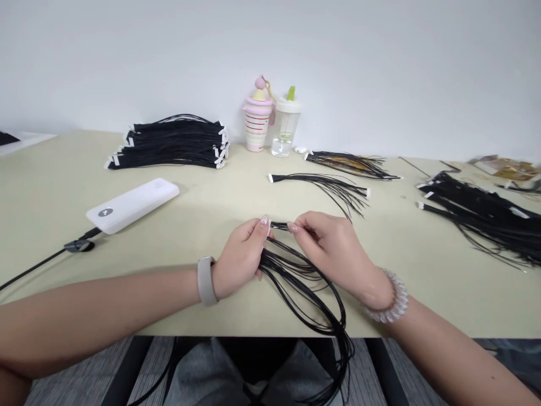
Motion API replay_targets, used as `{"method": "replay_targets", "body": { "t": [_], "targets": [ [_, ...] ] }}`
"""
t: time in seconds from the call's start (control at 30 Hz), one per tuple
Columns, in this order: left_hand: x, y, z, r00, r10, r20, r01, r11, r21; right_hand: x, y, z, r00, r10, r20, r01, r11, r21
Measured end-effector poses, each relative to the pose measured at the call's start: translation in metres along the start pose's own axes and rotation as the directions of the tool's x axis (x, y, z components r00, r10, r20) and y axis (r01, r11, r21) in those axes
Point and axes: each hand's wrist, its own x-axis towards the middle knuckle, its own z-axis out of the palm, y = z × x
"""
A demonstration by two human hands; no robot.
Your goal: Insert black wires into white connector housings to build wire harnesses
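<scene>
Cord is running in from the far left and going into a white power bank on the worktop. Behind it, a big stack of black wires with white ends is sitting in a neat pile. Next comes the left hand, with a pale watch band around its wrist. Its fingers are closing tight on a bunch of thin black wires, up near a small white end. The right hand is just beside it, and its fingers are pinching a short black piece at the top of the bunch. The bunch is lying under both hands, and its long wires are hanging toward the person and over the edge of the worktop. A bead bracelet is sitting on the right wrist. Farther back, a pink cup and a clear bottle are standing by the wall. Two loose bunches of wires are lying nearby, and a messy black pile is spreading out at the far right.
</scene>
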Motion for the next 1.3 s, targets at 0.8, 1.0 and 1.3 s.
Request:
{"method": "replay_targets", "body": {
  "t": [0.8, 1.0, 1.3],
  "targets": [
    [-0.001, -0.001, 0.0, 0.998, 0.033, 0.044, -0.035, 0.999, 0.033, 0.005, 0.001, 0.01, 0.986, 0.007, 0.164, 0.003, 0.998, -0.065],
    [0.001, -0.005, -0.003, 0.993, 0.08, 0.086, -0.084, 0.996, 0.042, 0.004, 0.006, 0.013, 0.979, -0.061, 0.192, 0.078, 0.994, -0.078],
    [0.007, -0.001, -0.001, 0.996, -0.065, -0.055, 0.06, 0.994, -0.088, 0.002, 0.008, -0.029, 0.991, -0.135, 0.006, 0.135, 0.983, -0.127]
  ]
}}
